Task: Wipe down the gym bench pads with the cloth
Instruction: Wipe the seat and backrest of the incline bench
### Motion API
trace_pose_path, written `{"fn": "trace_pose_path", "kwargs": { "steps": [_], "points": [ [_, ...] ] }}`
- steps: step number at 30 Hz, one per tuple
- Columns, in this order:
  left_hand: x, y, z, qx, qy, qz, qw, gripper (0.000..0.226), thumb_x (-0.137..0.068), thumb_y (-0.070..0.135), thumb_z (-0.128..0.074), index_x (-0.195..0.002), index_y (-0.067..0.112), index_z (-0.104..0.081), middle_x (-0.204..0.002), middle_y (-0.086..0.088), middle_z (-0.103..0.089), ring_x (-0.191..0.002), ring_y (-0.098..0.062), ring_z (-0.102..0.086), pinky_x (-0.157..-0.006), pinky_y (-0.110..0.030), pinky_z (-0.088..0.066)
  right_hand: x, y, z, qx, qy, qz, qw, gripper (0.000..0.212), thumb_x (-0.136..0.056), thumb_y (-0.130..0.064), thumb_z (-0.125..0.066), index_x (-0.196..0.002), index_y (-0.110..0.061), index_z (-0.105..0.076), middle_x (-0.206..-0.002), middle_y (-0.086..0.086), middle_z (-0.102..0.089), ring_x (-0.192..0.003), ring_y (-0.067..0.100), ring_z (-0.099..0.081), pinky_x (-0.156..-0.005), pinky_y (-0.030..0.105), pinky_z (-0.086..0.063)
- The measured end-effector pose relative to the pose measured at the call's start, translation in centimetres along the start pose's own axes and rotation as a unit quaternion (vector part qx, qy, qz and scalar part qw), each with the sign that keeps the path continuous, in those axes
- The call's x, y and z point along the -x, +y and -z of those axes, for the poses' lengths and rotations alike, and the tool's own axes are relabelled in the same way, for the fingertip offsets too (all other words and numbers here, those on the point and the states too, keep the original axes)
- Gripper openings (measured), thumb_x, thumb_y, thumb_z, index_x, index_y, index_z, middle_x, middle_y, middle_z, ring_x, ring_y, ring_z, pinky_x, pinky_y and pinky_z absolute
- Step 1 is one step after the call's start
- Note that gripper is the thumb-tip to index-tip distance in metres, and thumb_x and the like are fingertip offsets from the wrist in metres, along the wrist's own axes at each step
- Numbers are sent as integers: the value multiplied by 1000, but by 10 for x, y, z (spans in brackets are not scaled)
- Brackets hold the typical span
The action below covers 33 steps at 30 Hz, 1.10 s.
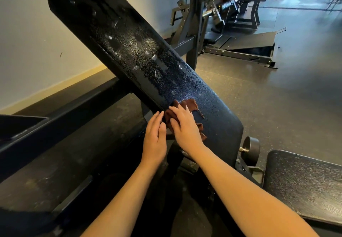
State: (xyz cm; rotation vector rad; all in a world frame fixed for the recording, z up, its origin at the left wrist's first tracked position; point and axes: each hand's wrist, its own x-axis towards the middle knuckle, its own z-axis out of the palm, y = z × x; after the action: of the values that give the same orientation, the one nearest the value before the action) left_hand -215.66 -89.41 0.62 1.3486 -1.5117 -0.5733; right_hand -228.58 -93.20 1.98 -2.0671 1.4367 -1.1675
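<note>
1. I see the brown cloth (192, 105) lying on the lower end of the tilted, droplet-speckled back pad (129, 51).
2. My right hand (185, 127) presses it with flat fingers.
3. My left hand (155, 138), fingers straight, holds nothing at the pad's edge.
4. The seat pad (305, 185) lies to the right.

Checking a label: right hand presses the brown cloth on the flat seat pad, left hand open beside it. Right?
One thing is wrong: the brown cloth lies on the inclined back pad, not the flat seat pad. The head view shows the right hand pressing it there, with the left hand open beside it.
</note>
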Motion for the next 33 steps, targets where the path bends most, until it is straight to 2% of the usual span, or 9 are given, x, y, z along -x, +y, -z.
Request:
{"fn": "trace_pose_path", "kwargs": {
  "steps": [5, 8, 10, 14, 20, 24, 26, 29, 33],
  "points": [
    [-8, 14, -6, -73, -16, -57, 996, 52, -107, 36, -30, -156, 19, -32, -162, 6, -29, -148, -5, -16, -121, -27, -18, -14, 0, 4, -35, -17, 18, 999, 39, -101, -24, -49, -140, -29, -50, -153, -5, -43, -145, 19, -33, -118, 49, -31],
    [-6, 7, -24, -177, -38, -123, 976, 55, -103, 43, -29, -149, 18, -47, -163, -1, -29, -150, -23, -8, -123, -41, -19, 21, 25, 19, -64, 41, -79, 994, 38, -103, -21, -48, -141, -25, -52, -148, -4, -48, -137, 9, -38, -119, 41, -28],
    [-1, 1, -34, -234, -42, -156, 959, 51, -104, 40, -34, -144, 16, -54, -164, -8, -27, -151, -34, -9, -122, -48, -21, 49, 48, 29, -31, 82, -158, 984, 37, -105, -22, -43, -141, -22, -52, -147, -2, -49, -135, 14, -40, -118, 35, -25],
    [6, 1, -48, -283, -63, -234, 928, 47, -104, 32, -39, -138, 8, -59, -149, -10, -51, -144, -28, -34, -115, -51, -35, 53, 61, 23, -27, 133, -262, 955, 42, -100, -34, -30, -131, -25, -56, -145, -1, -51, -137, 23, -40, -116, 54, -21],
    [18, 3, -62, -294, -63, -224, 927, 47, -105, 33, -35, -139, 9, -57, -147, -6, -51, -143, -26, -34, -121, -49, -23, 58, 65, 29, -8, 65, -114, 991, 38, -101, -29, -39, -137, -27, -53, -143, -7, -52, -134, 12, -43, -113, 37, -27],
    [23, 2, -73, -308, -56, -228, 922, 45, -104, 33, -36, -137, 14, -60, -145, -1, -53, -141, -24, -36, -123, -48, -16, 94, 102, 53, -35, 140, -303, 942, 36, -106, -25, -36, -138, -25, -51, -146, 1, -48, -132, 19, -44, -113, 37, -29],
    [22, 0, -76, -305, -49, -217, 926, 45, -104, 33, -36, -137, 15, -59, -144, 0, -54, -141, -23, -37, -124, -47, -15, 95, 105, 53, -46, 162, -342, 925, 33, -105, -25, -37, -131, -18, -55, -137, 5, -52, -125, 18, -45, -111, 35, -30],
    [20, 0, -79, -305, -34, -207, 929, 45, -103, 35, -37, -137, 17, -60, -141, 2, -57, -136, -23, -42, -122, -45, -16, 67, 89, 40, -16, 132, -263, 956, 43, -98, -34, -30, -128, -20, -59, -139, 6, -55, -132, 25, -44, -113, 49, -34],
    [10, 10, -76, -289, -4, -198, 937, 42, -102, 36, -40, -131, 19, -64, -134, 5, -61, -125, -21, -48, -109, -43, -29, 41, 60, 30, -41, 61, -125, 989, 41, -101, -27, -38, -137, -22, -56, -149, 1, -49, -141, 17, -38, -119, 39, -25]
  ]
}}
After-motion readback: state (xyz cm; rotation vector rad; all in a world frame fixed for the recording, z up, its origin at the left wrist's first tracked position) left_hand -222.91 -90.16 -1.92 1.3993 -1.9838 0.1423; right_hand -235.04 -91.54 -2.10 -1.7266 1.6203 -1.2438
